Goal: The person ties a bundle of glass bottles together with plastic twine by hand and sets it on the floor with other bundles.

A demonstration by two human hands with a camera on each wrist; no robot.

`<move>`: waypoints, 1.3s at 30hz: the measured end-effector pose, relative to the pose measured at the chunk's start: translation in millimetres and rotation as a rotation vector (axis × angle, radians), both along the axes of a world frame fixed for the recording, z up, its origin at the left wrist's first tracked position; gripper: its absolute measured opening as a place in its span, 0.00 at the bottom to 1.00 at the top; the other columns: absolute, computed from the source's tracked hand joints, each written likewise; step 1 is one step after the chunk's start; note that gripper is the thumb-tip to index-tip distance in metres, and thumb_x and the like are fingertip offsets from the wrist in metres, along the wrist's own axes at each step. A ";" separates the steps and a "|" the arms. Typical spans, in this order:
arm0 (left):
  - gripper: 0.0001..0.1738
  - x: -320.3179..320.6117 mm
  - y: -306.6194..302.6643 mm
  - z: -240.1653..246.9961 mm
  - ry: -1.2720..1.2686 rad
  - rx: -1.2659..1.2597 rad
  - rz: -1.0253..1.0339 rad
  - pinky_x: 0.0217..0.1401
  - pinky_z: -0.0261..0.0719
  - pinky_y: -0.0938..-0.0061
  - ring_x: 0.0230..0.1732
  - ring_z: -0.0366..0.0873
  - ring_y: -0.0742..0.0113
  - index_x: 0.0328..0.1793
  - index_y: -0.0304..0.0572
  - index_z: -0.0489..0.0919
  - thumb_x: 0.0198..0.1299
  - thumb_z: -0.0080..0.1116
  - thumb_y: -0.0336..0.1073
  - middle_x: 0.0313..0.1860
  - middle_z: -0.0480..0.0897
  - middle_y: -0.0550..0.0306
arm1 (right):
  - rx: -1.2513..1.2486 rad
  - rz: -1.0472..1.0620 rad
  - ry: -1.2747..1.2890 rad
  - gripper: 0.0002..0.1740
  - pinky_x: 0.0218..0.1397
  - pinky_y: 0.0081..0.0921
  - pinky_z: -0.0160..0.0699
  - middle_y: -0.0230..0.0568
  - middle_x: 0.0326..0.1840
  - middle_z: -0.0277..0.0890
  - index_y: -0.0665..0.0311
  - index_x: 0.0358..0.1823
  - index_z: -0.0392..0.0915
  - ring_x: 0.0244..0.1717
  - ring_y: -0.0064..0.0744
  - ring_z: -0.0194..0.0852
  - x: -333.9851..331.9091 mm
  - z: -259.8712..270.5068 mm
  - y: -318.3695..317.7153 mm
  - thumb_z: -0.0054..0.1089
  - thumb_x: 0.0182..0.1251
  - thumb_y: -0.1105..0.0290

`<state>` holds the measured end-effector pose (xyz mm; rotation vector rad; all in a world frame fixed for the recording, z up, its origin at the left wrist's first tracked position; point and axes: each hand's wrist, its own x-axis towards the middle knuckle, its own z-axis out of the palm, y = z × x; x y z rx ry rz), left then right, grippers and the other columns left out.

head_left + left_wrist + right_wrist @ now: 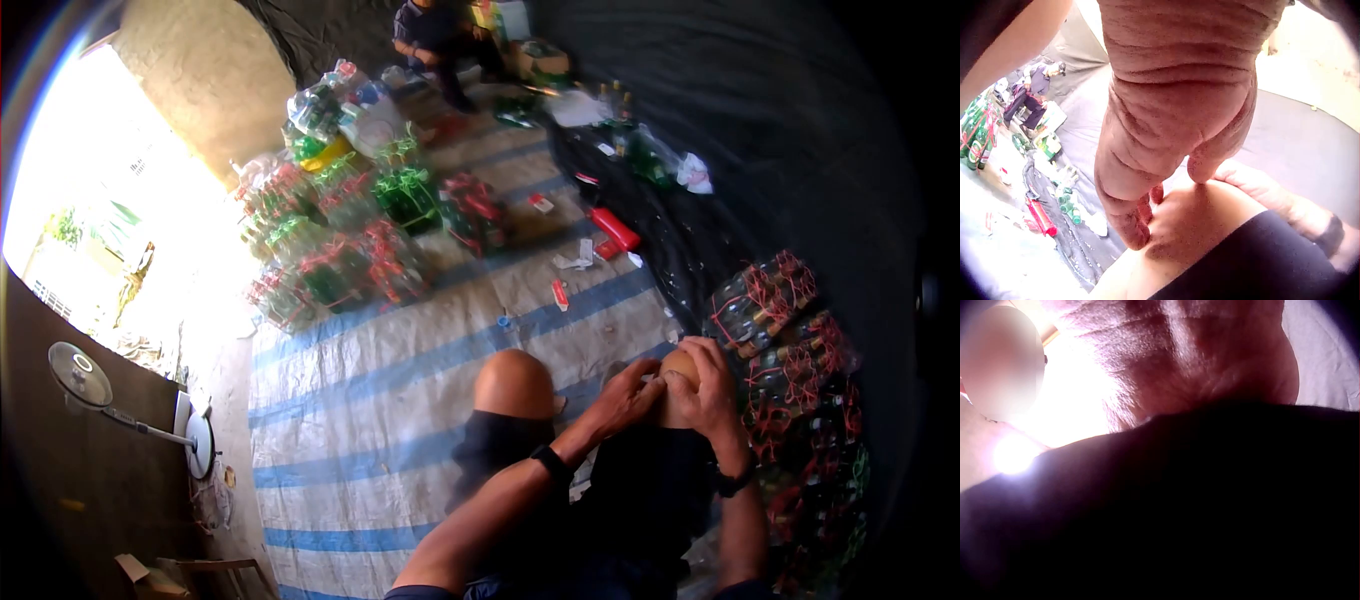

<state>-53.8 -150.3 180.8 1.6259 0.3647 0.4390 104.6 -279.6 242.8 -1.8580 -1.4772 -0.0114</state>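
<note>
Both hands are at the person's right knee, which is bare below dark shorts. My left hand touches the near side of that knee with its fingertips, fingers loosely bent, as the left wrist view shows. Draped over the outer side of the knee is my right hand, its fingers relaxed across the top. No object shows in either hand. In the right wrist view the right hand is seen only at the palm and wrist, with dark cloth hiding its lower part; its fingers are out of that view.
Bundles of bottles tied with red string stand beside the right leg. More tied bottle bundles are stacked ahead, left of centre, on a striped tarp. A red cylindrical object lies ahead. A fan stands left; another person sits far back.
</note>
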 end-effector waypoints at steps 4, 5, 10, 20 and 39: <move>0.26 -23.2 -3.1 20.8 0.049 -0.103 -0.074 0.72 0.83 0.61 0.69 0.85 0.54 0.76 0.28 0.79 0.86 0.59 0.44 0.66 0.87 0.39 | -0.005 -0.004 -0.001 0.30 0.76 0.49 0.77 0.58 0.68 0.78 0.73 0.67 0.80 0.70 0.60 0.79 2.3 -1.1 -7.2 0.70 0.76 0.56; 0.26 -29.1 -2.8 22.5 0.035 -0.099 -0.082 0.72 0.84 0.61 0.68 0.86 0.54 0.75 0.28 0.80 0.86 0.60 0.44 0.65 0.87 0.40 | -0.007 -0.001 0.004 0.31 0.77 0.49 0.77 0.59 0.70 0.77 0.73 0.68 0.80 0.71 0.61 0.78 2.5 -1.8 -9.6 0.69 0.76 0.55; 0.25 -75.8 3.8 77.8 -0.099 -0.308 -0.023 0.73 0.83 0.63 0.68 0.86 0.60 0.74 0.26 0.80 0.85 0.61 0.42 0.65 0.88 0.45 | -0.121 -0.076 -0.007 0.40 0.83 0.51 0.71 0.64 0.77 0.69 0.75 0.80 0.69 0.78 0.65 0.71 -2.9 6.5 -23.7 0.69 0.78 0.54; 0.21 -196.1 35.6 136.9 0.107 0.270 0.547 0.80 0.79 0.57 0.73 0.85 0.55 0.74 0.34 0.84 0.79 0.63 0.32 0.69 0.89 0.46 | -0.200 -0.146 -0.041 0.58 0.89 0.54 0.64 0.72 0.88 0.53 0.74 0.91 0.50 0.88 0.72 0.57 -24.1 -3.6 -73.5 0.75 0.73 0.51; 0.38 -294.2 57.4 105.3 0.983 0.567 -0.076 0.73 0.87 0.52 0.70 0.88 0.43 0.85 0.43 0.75 0.70 0.76 0.37 0.72 0.87 0.39 | -0.165 -0.192 0.033 0.60 0.84 0.56 0.69 0.74 0.84 0.57 0.76 0.91 0.47 0.83 0.74 0.63 -61.3 -8.9 -104.0 0.80 0.71 0.58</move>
